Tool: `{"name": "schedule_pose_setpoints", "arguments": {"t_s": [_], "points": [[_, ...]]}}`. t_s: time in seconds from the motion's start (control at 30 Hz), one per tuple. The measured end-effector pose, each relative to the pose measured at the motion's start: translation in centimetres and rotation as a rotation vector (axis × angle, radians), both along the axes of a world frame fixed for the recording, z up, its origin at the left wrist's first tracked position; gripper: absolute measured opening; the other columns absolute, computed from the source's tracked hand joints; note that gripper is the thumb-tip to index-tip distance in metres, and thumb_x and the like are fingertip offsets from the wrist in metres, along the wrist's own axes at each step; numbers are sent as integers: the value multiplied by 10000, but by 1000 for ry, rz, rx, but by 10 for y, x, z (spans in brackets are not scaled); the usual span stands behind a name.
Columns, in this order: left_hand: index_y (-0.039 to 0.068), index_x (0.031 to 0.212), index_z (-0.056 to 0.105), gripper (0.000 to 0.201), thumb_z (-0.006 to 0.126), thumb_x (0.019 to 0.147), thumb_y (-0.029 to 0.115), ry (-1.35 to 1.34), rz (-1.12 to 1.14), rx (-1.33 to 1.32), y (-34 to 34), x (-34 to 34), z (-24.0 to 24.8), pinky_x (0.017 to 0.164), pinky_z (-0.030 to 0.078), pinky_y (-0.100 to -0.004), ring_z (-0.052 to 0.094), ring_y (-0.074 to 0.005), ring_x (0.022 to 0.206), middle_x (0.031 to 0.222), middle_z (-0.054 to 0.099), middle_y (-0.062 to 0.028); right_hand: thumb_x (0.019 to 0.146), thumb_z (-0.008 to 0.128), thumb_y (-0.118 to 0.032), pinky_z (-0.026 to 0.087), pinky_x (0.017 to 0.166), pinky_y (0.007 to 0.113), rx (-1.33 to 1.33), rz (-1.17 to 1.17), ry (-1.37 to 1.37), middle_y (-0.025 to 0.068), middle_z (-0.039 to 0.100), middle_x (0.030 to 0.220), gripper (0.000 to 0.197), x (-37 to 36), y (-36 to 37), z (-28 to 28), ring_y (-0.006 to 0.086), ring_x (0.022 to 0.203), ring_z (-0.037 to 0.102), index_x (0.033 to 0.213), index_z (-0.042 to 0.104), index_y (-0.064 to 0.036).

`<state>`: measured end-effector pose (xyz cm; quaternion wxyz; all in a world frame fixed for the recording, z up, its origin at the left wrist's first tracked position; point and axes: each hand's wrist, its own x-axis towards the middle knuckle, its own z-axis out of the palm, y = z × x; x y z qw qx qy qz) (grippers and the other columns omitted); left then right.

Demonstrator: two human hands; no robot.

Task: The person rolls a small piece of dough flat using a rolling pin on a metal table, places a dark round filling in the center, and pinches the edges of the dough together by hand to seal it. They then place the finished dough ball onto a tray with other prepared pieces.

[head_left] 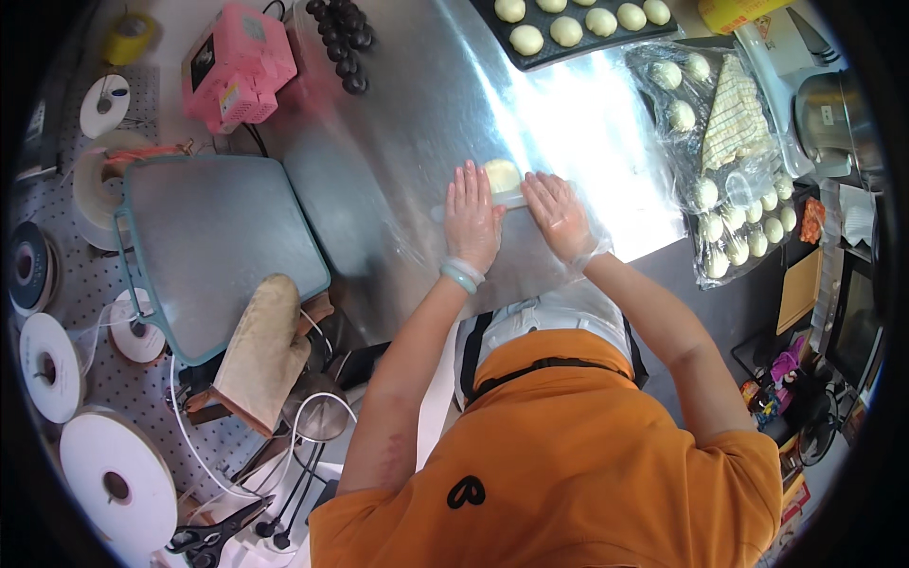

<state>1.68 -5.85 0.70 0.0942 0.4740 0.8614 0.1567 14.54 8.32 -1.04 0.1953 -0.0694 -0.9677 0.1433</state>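
A flat round piece of pale dough (pixel 501 174) lies on the steel worktop (pixel 407 161). Across its near edge runs a pale rolling pin (pixel 511 199). My left hand (pixel 472 218) presses on the pin's left part, its fingers stretched out flat and pointing away from me. On the right part lies my right hand (pixel 561 216), also flat with straight fingers, angled inward. Both hands appear to wear clear thin gloves, and a pale green bangle (pixel 458 277) circles my left wrist. The palms hide much of the pin.
Dough balls sit on a dark tray (pixel 530 59) at the far edge and under plastic film (pixel 696 151) at the right, with a checked cloth (pixel 736 114). To the left are a pink machine (pixel 241 66), a cutting board (pixel 218 246), an oven mitt (pixel 260 350) and scissors (pixel 218 535).
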Motion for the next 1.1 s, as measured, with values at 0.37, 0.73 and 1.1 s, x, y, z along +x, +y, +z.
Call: {"name": "schedule_pose_setpoints", "arguments": {"t_s": [0.37, 0.73, 1.1], "points": [[-52, 1468, 309, 578, 433, 995, 257, -72, -235, 224, 58, -66, 49, 1179, 168, -503, 242, -411, 1438, 1534, 268, -276, 763, 622, 20, 441, 900, 436, -576, -444, -169, 185, 506, 1074, 465, 1, -66, 37, 371, 1027, 519, 1210, 493, 9], [85, 1496, 337, 577, 421, 990, 348, 140, -771, 73, 116, -90, 1, 1188, 137, -515, 244, -313, 1457, 1564, 306, -130, 848, 661, -360, 217, 1124, 569, -244, -641, -414, 266, 325, 1487, 762, -21, -60, 28, 406, 1392, 301, 1395, 371, 83], [30, 1493, 334, 593, 390, 986, 331, 23, -711, 75, 53, -116, -7, 1174, 156, -518, 277, -357, 1440, 1559, 303, -174, 904, 440, -165, 253, 1168, 477, 133, -405, -581, 333, 362, 1458, 553, -42, -108, 22, 410, 1394, 341, 1369, 398, 131]]}}
